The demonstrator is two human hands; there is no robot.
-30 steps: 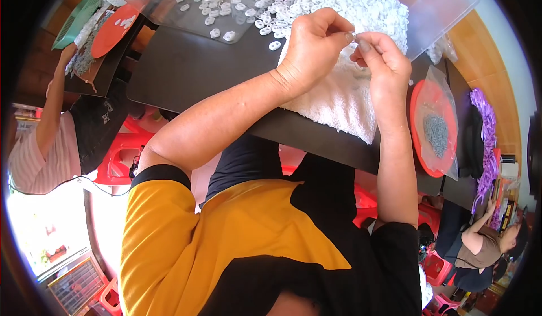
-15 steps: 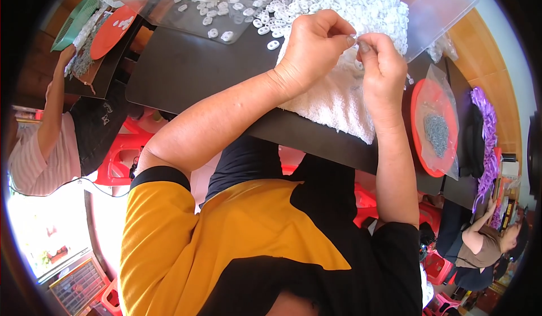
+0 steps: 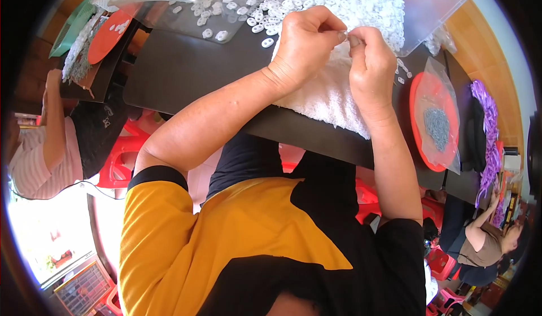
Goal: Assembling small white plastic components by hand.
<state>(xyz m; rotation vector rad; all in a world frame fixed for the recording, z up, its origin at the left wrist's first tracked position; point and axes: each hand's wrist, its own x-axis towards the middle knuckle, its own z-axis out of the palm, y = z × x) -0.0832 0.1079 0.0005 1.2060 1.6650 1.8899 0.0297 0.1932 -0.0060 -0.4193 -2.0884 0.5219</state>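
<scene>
The left hand (image 3: 305,39) and the right hand (image 3: 370,62) meet fingertip to fingertip above the middle of the desk (image 3: 186,70). Each grip is pressed together, thumb against forefinger, and between them sits a tiny pale piece (image 3: 345,33), probably one of the small white rings, though it is too small to tell for certain. The other fingers of both hands curl inward.

Directly under the hands lies a white towel (image 3: 324,98), spread over the dark desk top and reaching its near edge. Just beyond the hands, toward the far edge, a large heap of white rings (image 3: 355,0) fills a clear plastic tray (image 3: 435,2). To the left of the heap, more loose rings (image 3: 226,5) lie scattered on a clear sheet, a few of them straying onto the bare desk.

Near the right edge of the desk rests a red plate (image 3: 420,141) inside a clear bag, with a pile of small grey parts (image 3: 436,128) on it. Further right a bundle of purple pieces (image 3: 486,112) hangs along the edge. At the far left corner another red plate (image 3: 104,36) and a green tray (image 3: 70,28) stand close together.

A second person in a striped top (image 3: 39,158) sits at the left end of the desk, and a third person (image 3: 480,248) sits at the lower right.
</scene>
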